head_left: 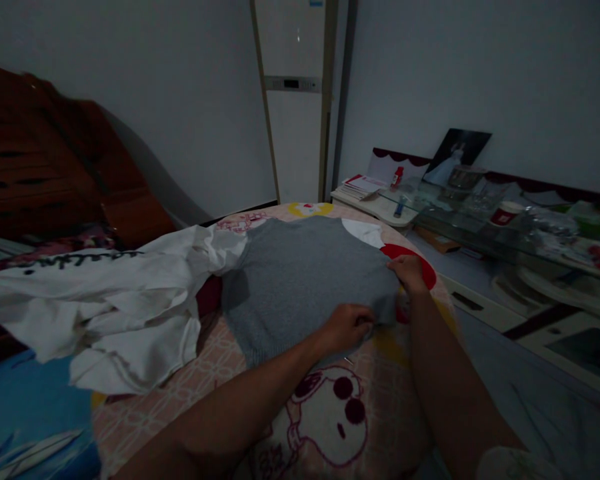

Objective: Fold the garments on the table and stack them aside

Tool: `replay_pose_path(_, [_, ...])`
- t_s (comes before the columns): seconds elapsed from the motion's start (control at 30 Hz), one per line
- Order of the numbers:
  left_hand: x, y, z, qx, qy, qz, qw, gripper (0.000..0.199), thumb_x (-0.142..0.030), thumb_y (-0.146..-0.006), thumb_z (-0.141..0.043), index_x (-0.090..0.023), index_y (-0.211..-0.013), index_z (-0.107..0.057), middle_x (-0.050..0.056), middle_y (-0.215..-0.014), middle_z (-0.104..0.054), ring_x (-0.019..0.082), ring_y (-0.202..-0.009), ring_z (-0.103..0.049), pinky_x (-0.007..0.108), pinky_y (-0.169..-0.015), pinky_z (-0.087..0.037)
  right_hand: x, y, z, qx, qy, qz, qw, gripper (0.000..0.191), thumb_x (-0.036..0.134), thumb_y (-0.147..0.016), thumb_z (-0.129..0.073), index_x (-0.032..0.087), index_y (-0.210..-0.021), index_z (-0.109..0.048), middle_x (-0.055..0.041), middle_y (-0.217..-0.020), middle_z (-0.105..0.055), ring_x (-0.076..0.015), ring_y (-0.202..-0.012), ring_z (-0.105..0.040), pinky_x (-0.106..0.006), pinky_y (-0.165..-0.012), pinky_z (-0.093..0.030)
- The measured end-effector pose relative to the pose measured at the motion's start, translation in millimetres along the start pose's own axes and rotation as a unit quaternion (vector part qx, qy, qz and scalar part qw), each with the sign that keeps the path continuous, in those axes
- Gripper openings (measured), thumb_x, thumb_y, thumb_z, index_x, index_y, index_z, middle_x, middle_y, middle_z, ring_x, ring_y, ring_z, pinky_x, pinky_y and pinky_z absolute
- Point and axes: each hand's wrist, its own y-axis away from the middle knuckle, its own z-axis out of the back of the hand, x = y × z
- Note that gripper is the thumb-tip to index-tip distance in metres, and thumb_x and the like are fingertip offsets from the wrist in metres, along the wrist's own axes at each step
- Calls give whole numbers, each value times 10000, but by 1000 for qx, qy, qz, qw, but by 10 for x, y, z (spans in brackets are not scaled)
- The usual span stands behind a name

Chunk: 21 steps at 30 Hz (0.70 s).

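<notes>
A grey knit top lies spread out flat, its ribbed edge toward the near left. My left hand is closed on the near edge of the top, at its right part. Farther out on the right side, my right hand pinches the top's edge between thumb and fingers. Under the top is a pinkish patterned cover with a cartoon dog figure near me. Parts of the near right edge are hidden by my left hand.
A crumpled white garment with dark lettering lies at left, near a blue printed cloth. A wooden seat stands behind. On the right, a glass-topped cabinet holds a red paper cup. A tall white appliance stands in the corner.
</notes>
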Motion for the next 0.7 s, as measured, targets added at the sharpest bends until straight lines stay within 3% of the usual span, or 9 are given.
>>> replay_pose_path(0.13, [-104,49,12,75,-105,-88,988,366,-255,-888,-583,-204,-1244,-655,89,-1336,-632,195,-1128,-621,315,-980,-453,279,48,92,-15,150,4,989,150,276,-757,-684,160,-836,-735,-133,-924,-747,-265,-890,-686,-321,-736,-477])
replay_pose_path(0.2, [-193,52,102,128,-124,-119,977,335,-266,-918,-560,-191,-1227,-666,92,-1310,-653,197,-1160,-617,301,-993,-446,492,126,107,-3,182,66,981,239,270,-822,-644,170,-1016,-742,-141,-1068,-739,-260,-1013,-674,-328,-841,-477])
replay_pose_path(0.3, [-309,49,406,151,-150,-118,970,286,-250,-929,-541,-179,-1155,-701,72,-1115,-735,172,-994,-679,242,-873,-474,775,286,35,100,142,180,968,293,221,-861,-615,167,-1127,-723,-120,-1128,-734,-213,-1037,-675,-298,-907,-473])
replay_pose_path(0.37, [-319,64,738,91,-210,-74,971,270,-238,-910,-555,-172,-1115,-718,78,-1072,-742,180,-949,-682,242,-835,-471,884,387,-60,192,130,221,947,277,199,-859,-624,160,-1112,-731,-109,-1110,-743,-197,-1004,-683,-280,-890,-483])
replay_pose_path(0.43, [-253,119,1152,-2,-299,16,954,265,-242,-901,-556,-167,-1090,-726,92,-1028,-745,209,-940,-679,271,-839,-469,938,462,-154,246,165,233,926,224,181,-847,-641,162,-1041,-752,-105,-1067,-753,-198,-984,-685,-269,-867,-483])
replay_pose_path(0.5, [-132,228,1588,-111,-379,145,907,300,-246,-901,-550,-152,-1140,-704,116,-1025,-740,245,-968,-674,306,-870,-470,988,526,-229,247,210,238,915,185,171,-846,-641,162,-986,-761,-111,-1036,-755,-208,-981,-680,-272,-864,-473])
replay_pose_path(0.57, [2,378,1965,-216,-429,256,839,331,-242,-918,-509,-134,-1181,-679,148,-1090,-717,284,-1043,-655,349,-913,-466,1090,625,-290,228,206,266,914,194,180,-876,-607,156,-995,-757,-120,-1023,-753,-212,-974,-677,-283,-871,-464])
replay_pose_path(0.63, [113,527,2220,-272,-439,314,797,341,-233,-915,-506,-105,-1186,-666,179,-1153,-685,302,-1107,-627,363,-955,-454,1260,811,-362,232,140,323,907,217,196,-911,-568,156,-1027,-747,-114,-1010,-754,-206,-950,-680,-288,-869,-465])
replay_pose_path(0.7, [198,635,2340,-318,-448,320,771,374,-225,-893,-541,-84,-1226,-637,213,-1320,-591,317,-1237,-547,375,-1043,-399,1466,1100,-459,276,44,400,873,214,193,-930,-551,171,-1024,-742,-88,-1022,-753,-188,-942,-679,-281,-863,-469])
